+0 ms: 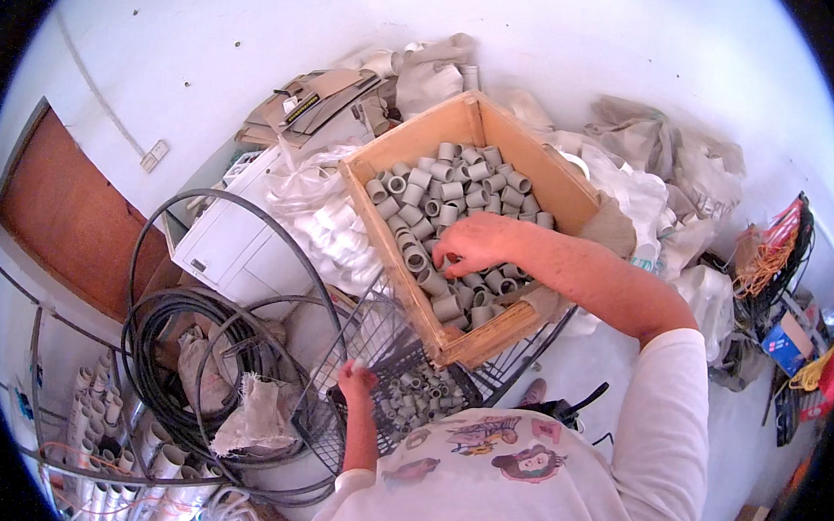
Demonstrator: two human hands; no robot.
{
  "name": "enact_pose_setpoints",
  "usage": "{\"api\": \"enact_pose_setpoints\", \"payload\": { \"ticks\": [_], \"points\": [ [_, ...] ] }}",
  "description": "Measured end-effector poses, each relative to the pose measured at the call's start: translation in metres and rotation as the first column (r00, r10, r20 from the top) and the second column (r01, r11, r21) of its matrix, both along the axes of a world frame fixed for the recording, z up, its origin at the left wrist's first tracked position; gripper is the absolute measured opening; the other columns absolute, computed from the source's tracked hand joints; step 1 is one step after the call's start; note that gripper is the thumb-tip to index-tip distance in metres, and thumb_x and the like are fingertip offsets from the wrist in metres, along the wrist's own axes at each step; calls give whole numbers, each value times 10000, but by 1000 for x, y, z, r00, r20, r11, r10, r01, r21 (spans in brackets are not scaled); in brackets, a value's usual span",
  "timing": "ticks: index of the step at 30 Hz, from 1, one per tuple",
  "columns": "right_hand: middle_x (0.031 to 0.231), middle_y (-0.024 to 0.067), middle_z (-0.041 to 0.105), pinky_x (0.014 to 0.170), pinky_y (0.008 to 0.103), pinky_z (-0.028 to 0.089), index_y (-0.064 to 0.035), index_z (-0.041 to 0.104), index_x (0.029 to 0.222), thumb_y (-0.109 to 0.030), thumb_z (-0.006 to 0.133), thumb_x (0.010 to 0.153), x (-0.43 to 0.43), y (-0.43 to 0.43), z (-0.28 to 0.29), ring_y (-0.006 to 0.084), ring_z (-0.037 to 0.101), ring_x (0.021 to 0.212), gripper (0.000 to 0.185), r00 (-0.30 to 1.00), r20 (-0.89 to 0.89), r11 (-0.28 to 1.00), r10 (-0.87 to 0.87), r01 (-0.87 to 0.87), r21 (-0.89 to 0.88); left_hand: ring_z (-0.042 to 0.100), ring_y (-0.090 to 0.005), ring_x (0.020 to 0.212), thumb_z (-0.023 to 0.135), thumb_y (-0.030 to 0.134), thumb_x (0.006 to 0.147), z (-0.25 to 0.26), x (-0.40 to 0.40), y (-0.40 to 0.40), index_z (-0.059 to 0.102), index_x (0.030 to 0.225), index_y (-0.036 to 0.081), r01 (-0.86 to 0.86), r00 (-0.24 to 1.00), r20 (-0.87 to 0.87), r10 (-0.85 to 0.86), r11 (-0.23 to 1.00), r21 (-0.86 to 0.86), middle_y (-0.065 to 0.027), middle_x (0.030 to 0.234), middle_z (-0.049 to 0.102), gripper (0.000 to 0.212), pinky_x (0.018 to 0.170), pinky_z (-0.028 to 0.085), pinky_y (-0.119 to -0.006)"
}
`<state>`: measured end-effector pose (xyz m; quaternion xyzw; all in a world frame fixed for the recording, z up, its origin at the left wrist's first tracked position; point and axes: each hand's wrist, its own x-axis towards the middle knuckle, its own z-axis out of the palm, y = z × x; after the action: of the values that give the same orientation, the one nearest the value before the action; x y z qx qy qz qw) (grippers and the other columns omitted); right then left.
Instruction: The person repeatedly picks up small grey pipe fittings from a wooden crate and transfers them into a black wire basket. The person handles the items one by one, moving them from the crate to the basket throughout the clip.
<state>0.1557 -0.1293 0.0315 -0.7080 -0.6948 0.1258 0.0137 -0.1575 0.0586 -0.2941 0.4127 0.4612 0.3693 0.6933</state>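
Observation:
A square wooden box holds a heap of short grey plastic pipe couplings. My right hand is over the couplings in the box, fingers curved and thumb apart; nothing shows between them. Lower down, a black plastic crate contains more small grey pipe fittings. At the left side of this crate is my left hand, its fingers bent. A small pale blur shows at its fingertips, and I cannot tell whether it holds anything. A wire basket frame stands around the crate.
Coils of black hose and a white cabinet stand on the left. White plastic pipes fill the lower left. Sacks and bagged white fittings surround the box. Bundled cables lie at the right.

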Motion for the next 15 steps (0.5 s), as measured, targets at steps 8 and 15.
{"api": "enact_pose_setpoints", "payload": {
  "ticks": [8,15],
  "points": [
    [1072,61,644,827,390,468,-143,570,1172,-368,652,769,3,-2,-8,261,605,979,469,987,-158,989,-41,18,-147,510,-195,523,621,117,716,-121,-74,-36,535,671,87,126,956,293,31,854,-504,-60,619,489,101,439,414,-341],
    [1131,110,610,813,365,484,-72,429,1316,-306,682,761,13,6,-39,242,595,989,654,945,-276,944,-176,82,-320,550,-247,559,577,117,757,-133,-59,-25,518,727,30,155,987,19,-159,924,-351,-86,682,493,109,480,507,-405]
  ]
}}
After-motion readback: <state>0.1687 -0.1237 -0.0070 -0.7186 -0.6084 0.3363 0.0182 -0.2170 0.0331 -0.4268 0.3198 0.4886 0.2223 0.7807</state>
